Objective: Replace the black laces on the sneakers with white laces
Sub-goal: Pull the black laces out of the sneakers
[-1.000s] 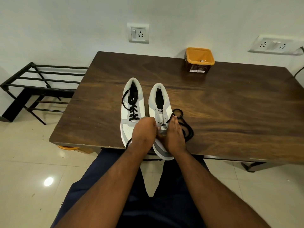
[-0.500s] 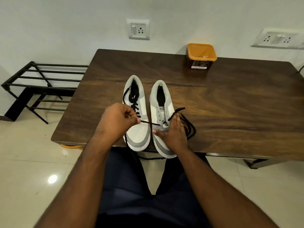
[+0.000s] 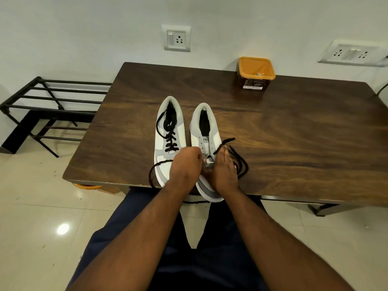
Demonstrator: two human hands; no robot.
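Observation:
Two white and grey sneakers stand side by side on the brown table (image 3: 294, 131), toes towards me. The left sneaker (image 3: 169, 131) still carries its black lace. The right sneaker (image 3: 204, 131) has nearly all eyelets bare; its loose black lace (image 3: 239, 162) lies coiled to its right and one end trails off the table edge at the left. My left hand (image 3: 185, 164) is curled over the lower eyelets of the right sneaker, fingers pinching at the lace there. My right hand (image 3: 223, 171) holds that sneaker's right side and pinches the lace near an eyelet.
An orange-rimmed brown tub (image 3: 255, 74) stands at the back of the table. A black metal rack (image 3: 48, 106) stands on the tiled floor to the left. Wall sockets (image 3: 177, 39) sit above the table. My legs in dark trousers (image 3: 189, 248) are under the near edge.
My left hand, which had drawn a lace end out to the left, has come back to the right sneaker's lower eyelets. The freed lace end now hangs over the table edge.

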